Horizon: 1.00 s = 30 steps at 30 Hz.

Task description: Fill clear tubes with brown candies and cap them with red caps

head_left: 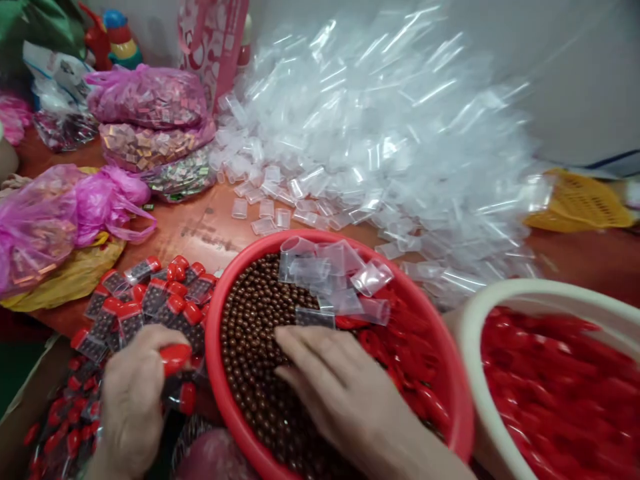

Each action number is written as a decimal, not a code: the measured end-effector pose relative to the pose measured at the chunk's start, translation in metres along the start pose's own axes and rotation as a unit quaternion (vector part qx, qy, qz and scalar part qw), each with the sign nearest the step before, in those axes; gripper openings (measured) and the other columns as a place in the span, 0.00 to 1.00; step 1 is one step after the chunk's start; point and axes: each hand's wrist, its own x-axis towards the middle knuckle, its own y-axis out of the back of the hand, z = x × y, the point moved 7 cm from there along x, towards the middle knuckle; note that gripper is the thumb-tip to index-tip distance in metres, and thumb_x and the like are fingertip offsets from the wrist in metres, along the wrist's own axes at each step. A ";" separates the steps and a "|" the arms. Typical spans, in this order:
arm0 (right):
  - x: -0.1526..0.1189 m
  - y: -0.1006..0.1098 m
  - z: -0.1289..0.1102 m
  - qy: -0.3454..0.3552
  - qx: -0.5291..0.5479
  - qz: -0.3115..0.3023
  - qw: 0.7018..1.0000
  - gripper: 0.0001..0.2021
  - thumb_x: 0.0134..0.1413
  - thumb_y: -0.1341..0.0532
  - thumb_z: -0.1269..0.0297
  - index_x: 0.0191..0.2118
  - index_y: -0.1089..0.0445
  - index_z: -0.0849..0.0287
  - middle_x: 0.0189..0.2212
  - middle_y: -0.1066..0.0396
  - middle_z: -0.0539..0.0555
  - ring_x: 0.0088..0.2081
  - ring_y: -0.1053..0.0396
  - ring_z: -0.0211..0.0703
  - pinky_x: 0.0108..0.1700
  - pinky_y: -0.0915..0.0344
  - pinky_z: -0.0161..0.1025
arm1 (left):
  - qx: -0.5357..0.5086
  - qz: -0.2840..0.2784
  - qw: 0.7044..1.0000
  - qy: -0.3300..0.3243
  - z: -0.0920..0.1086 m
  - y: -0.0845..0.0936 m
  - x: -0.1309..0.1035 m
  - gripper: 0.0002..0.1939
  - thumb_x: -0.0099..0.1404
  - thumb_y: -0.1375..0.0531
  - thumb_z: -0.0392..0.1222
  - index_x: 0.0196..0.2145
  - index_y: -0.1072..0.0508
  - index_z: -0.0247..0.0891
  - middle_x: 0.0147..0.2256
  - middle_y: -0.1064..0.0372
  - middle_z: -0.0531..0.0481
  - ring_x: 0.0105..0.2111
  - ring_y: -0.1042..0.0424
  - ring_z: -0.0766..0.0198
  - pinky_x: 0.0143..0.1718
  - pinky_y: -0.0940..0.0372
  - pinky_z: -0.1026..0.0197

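At the lower left, my left hand point(133, 397) is closed with a glossy red cap point(175, 359) between thumb and forefinger; whether a clear tube is attached to it is hidden. My right hand point(345, 383) reaches over a red tub point(213, 340), its fingers stretched out and touching the small brown balls point(260, 313). Just beyond these fingers lies a flat clear sleeve point(314, 317), and more clear sleeves point(320, 270) are heaped at the tub's far side. Red caps point(400, 353) fill the tub's right part. Beside my left hand are several red-capped clear packs point(131, 320) with dark balls inside.
A big pile of clear sleeves point(390, 140) covers the back of the table point(200, 220). To the right stands a cream tub point(477, 353) of red pieces. Pink bags point(150, 100) sit at the back left, a yellow basket point(585, 200) at the far right.
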 end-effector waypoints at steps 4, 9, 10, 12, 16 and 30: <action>-0.012 -0.008 0.048 -0.056 -0.084 -0.065 0.993 0.12 0.63 0.44 0.70 0.50 0.31 0.65 0.42 0.24 0.62 0.40 0.29 0.50 0.40 0.29 0.47 | 0.188 0.122 0.974 -0.043 -0.011 0.025 0.013 0.13 0.68 0.43 0.44 0.47 0.27 0.39 0.46 0.26 0.43 0.48 0.28 0.51 0.54 0.36 0.49; -0.010 -0.031 0.065 -0.019 -0.132 -0.158 0.978 0.14 0.57 0.43 0.76 0.49 0.29 0.67 0.34 0.25 0.59 0.34 0.32 0.49 0.37 0.32 0.44 | 0.163 0.098 0.972 -0.141 0.021 -0.012 0.020 0.16 0.65 0.39 0.38 0.50 0.30 0.34 0.50 0.27 0.39 0.54 0.31 0.51 0.59 0.37 0.47; -0.009 -0.034 0.065 -0.006 -0.140 -0.170 0.975 0.15 0.57 0.43 0.77 0.49 0.29 0.67 0.32 0.25 0.58 0.33 0.33 0.48 0.37 0.33 0.43 | 0.130 0.076 0.978 -0.145 0.028 -0.023 0.020 0.14 0.66 0.40 0.36 0.49 0.30 0.34 0.50 0.27 0.39 0.54 0.30 0.54 0.60 0.37 0.49; -0.007 -0.040 0.062 0.020 -0.157 -0.194 0.968 0.14 0.55 0.43 0.78 0.46 0.28 0.66 0.29 0.27 0.57 0.32 0.34 0.47 0.36 0.34 0.42 | 0.062 0.027 0.985 -0.156 0.042 -0.044 0.019 0.13 0.67 0.44 0.32 0.49 0.30 0.32 0.49 0.26 0.40 0.54 0.30 0.58 0.59 0.35 0.54; -0.007 -0.049 0.049 0.060 -0.166 -0.237 0.955 0.11 0.48 0.43 0.81 0.36 0.27 0.65 0.29 0.29 0.60 0.30 0.35 0.51 0.32 0.36 0.45 | 0.037 -0.006 0.983 -0.179 0.052 -0.074 0.016 0.14 0.68 0.48 0.28 0.49 0.30 0.28 0.48 0.25 0.37 0.53 0.28 0.59 0.58 0.33 0.55; 0.001 -0.079 0.021 0.101 0.061 -0.329 0.937 0.14 0.51 0.41 0.78 0.43 0.26 0.61 0.39 0.25 0.56 0.39 0.27 0.43 0.42 0.29 0.39 | 0.106 -0.039 0.973 -0.202 0.048 -0.090 0.017 0.21 0.66 0.54 0.28 0.52 0.31 0.26 0.49 0.25 0.34 0.52 0.26 0.51 0.54 0.30 0.49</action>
